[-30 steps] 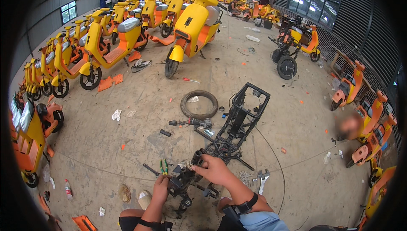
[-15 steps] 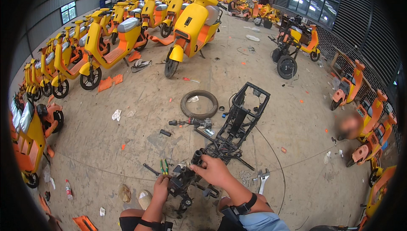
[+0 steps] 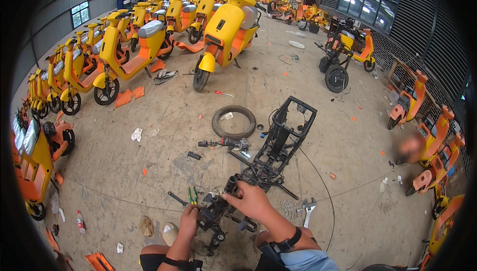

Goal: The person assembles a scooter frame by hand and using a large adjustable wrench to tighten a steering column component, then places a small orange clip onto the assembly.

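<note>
A stripped black scooter frame [image 3: 279,144] lies on the floor before me, its front end between my knees. My right hand [image 3: 249,202] is closed round the frame's front tube [image 3: 231,185], thumb against its side. At the left side of the front end, the fingers of my left hand [image 3: 188,223] are pressed together beside a black bracket [image 3: 208,214]; what they hold, if anything, is hidden. Green-handled pliers [image 3: 192,195] show just beyond that hand, with a dark wrench-like tool [image 3: 177,199] to their left.
A loose tyre [image 3: 214,124], a power tool [image 3: 226,143] and a black cylinder [image 3: 194,155] lie farther off. An adjustable wrench [image 3: 309,214] is at right, near a long cable [image 3: 328,191]. Yellow scooters [image 3: 226,27] line the left and back; more stand at right. A person [image 3: 273,8] sits far back.
</note>
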Tool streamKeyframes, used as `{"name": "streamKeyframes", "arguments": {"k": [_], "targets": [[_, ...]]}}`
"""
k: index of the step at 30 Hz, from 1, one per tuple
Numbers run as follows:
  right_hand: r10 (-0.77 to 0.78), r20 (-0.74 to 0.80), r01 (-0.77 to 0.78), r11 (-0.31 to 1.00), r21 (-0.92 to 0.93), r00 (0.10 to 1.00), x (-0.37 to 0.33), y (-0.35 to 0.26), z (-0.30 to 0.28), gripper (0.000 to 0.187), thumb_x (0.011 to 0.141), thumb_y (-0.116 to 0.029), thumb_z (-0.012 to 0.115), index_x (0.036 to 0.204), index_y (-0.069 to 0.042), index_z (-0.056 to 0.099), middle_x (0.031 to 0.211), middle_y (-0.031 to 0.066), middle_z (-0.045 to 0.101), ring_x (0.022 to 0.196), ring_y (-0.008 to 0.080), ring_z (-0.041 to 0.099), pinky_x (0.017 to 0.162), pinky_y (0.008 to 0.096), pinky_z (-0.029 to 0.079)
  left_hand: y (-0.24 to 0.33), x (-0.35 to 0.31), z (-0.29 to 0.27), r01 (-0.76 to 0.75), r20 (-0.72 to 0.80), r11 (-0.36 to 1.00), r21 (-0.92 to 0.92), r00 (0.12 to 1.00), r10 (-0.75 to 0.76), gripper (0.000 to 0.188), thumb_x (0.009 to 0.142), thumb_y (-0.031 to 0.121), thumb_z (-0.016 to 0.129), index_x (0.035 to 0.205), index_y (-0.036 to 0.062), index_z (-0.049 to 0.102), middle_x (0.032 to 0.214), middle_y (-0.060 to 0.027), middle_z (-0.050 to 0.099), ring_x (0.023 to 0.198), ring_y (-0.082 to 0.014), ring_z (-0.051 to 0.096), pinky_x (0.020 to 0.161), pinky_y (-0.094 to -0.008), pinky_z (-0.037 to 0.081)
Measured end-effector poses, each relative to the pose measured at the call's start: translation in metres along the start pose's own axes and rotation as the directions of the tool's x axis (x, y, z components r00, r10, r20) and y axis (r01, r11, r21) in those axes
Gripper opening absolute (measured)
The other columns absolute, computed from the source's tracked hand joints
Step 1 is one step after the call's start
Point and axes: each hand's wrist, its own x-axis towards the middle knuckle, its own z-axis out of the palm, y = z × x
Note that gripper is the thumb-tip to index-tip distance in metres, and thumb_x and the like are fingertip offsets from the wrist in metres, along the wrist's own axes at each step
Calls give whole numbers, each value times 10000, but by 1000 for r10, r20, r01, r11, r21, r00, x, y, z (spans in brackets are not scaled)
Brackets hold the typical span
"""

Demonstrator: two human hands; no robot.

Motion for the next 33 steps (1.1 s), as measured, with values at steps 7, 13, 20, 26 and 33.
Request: {"name": "streamKeyframes", "arguments": {"k": [7,13,20,26,33], "targets": [[15,-39,-14,1000,20,999,-1,-3,1,489,832,-462,715,913,11,622,671,141,641,654,344,654,571,421,493,-2,1,-1,10,18,1000,-25,1000,-10,203,962,142,493,1026,6,629,803,-7,585,676,-91,514,608,-237,412],[37,44,-38,999,13,998,1,1,1,502,830,-464,715,978,11,645,674,130,646,655,330,658,572,412,496,-3,1,-1,6,-2,1000,20,1000,-6,200,954,139,491,1022,15,633,750,8,561,625,-75,468,558,-233,366],[93,-18,-92,995,48,995,-2,-7,1,499,818,-477,728,960,-7,643,684,123,646,660,330,654,584,410,492,-1,0,0,15,-7,1000,-14,1000,-15,202,950,141,492,1027,15,630,731,18,544,600,-68,448,532,-230,344],[92,33,-93,995,32,995,0,-4,-2,506,817,-496,725,957,-17,638,713,134,664,676,331,663,587,406,493,-16,10,-10,21,42,999,48,999,-23,254,972,145,452,1125,-1,593,885,-60,629,729,-139,594,645,-262,474],[42,-19,-43,999,-26,999,-4,-7,3,540,819,-530,707,904,-5,616,684,132,657,675,343,668,583,415,502,-15,9,-12,6,53,998,64,999,-9,259,975,136,440,1126,-5,596,907,-61,644,768,-140,610,676,-259,482]]}}
